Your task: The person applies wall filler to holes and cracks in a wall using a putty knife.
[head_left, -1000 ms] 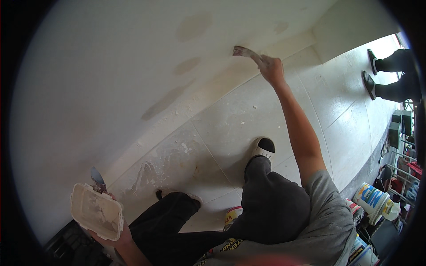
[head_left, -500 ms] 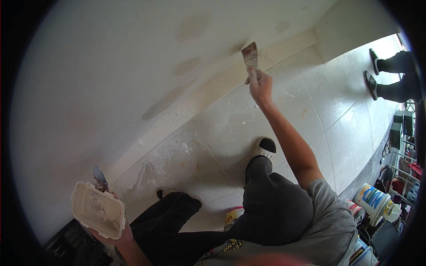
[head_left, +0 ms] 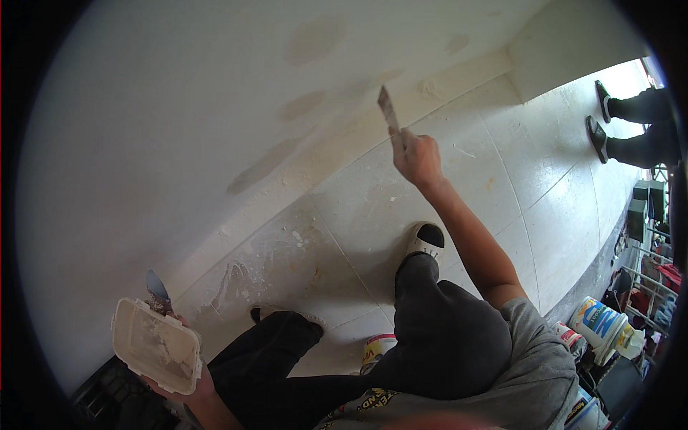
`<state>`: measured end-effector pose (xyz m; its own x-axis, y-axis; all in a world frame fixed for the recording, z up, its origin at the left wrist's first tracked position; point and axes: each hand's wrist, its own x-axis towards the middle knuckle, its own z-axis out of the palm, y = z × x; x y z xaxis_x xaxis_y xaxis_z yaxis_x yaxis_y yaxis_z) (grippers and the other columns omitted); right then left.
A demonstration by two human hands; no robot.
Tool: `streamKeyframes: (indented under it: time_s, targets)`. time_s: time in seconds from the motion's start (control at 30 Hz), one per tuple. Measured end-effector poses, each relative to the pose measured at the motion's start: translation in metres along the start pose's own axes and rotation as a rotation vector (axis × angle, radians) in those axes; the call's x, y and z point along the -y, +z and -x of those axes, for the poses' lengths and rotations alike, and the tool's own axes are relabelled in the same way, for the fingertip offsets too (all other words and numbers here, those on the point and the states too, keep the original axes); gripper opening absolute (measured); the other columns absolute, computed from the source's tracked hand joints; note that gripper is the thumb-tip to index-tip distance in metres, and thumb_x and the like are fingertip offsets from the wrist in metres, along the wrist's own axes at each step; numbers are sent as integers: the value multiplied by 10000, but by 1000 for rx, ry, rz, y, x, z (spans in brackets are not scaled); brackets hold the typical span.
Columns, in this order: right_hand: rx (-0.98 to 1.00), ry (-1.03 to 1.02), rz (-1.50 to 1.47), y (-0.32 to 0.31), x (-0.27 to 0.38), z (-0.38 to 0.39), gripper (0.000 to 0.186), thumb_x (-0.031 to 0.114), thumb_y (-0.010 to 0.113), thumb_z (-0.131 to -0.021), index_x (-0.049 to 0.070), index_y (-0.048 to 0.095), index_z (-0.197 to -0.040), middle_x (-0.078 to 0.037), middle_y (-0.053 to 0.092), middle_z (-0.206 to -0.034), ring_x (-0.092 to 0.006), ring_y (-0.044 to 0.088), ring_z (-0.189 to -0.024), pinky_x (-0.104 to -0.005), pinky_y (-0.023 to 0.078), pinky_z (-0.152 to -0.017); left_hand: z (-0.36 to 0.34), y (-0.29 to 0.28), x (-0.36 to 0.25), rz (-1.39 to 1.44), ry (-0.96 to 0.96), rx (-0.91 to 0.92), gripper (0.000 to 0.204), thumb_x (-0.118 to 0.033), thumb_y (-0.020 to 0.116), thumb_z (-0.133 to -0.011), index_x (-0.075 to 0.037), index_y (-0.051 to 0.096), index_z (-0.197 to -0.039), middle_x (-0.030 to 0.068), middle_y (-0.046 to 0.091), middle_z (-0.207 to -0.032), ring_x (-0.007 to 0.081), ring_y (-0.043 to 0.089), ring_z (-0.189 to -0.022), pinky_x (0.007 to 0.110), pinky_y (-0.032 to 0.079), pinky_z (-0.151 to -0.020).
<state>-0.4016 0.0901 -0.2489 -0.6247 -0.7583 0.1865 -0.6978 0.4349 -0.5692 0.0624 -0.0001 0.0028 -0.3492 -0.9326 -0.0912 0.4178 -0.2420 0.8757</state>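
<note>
My right hand (head_left: pixel 417 156) is closed round the handle of a putty knife (head_left: pixel 388 106), its blade turned edge-on beside the lower part of the pale wall (head_left: pixel 179 107). Whether the blade touches the wall I cannot tell. Damp-looking patches of filler (head_left: pixel 302 105) mark the wall to the left of the knife. At the lower left my left hand (head_left: pixel 193 380) grips a white plastic tub (head_left: pixel 132 333) from beneath, with pale paste smeared inside. A second putty knife (head_left: pixel 157 288) sticks up behind the tub's rim, held in that same hand.
Splattered floor tiles (head_left: pixel 344 236) run along the skirting (head_left: pixel 287 179). A small paint bucket (head_left: pixel 380 350) stands between my legs. Several paint buckets (head_left: pixel 598 322) and a metal rack (head_left: pixel 652 287) line the right side. Another person's legs (head_left: pixel 638 122) stand at the upper right.
The right putty knife has come down and slightly left off its earlier spot on the wall, and its blade has turned edge-on. A pale patch now shows there. The tub has shifted slightly.
</note>
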Motion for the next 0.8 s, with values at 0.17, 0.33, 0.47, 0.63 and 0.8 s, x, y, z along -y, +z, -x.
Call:
streamKeyframes:
  time_s: [0.17,0.33,0.47,0.63,0.8]
  targets:
    - [-71,218,54,-1,-7,-25,338,271,522,-990,-10,634,-839,-245,619,-622,-437,629,-586,-535,498,-566,-1,-1,-4,4,-18,-22,820,-473,596,-941,-18,241,-1524,228,343,-1508,391,396,-1353,481,291,-1192]
    - [21,105,-27,20,21,-32,337,285,499,-997,-17,586,-1120,-229,634,-638,-436,637,-595,-521,501,-547,0,5,2,-62,33,-77,788,-556,475,-973,-41,252,-1527,217,432,-1451,398,485,-1282,506,389,-1120]
    - [283,-116,-44,27,31,5,320,274,524,-989,0,575,-1146,-201,637,-625,-416,642,-585,-512,506,-543,-1,3,1,-71,15,-43,789,-557,474,-973,-40,252,-1526,219,436,-1446,397,487,-1278,498,394,-1117]
    - [-7,-30,-164,30,-7,14,201,187,572,-978,-6,593,-928,-178,617,-602,-377,615,-519,-443,451,-463,-7,12,-1,36,-42,212,752,-459,537,-974,-34,257,-1527,222,357,-1505,384,417,-1347,488,289,-1191]
    - [-149,205,-335,14,-23,-31,252,230,555,-986,-8,592,-912,-254,605,-675,-454,616,-654,-495,455,-557,-2,3,-3,-49,19,-27,800,-551,477,-965,-17,257,-1520,246,442,-1423,397,481,-1280,483,408,-1104]
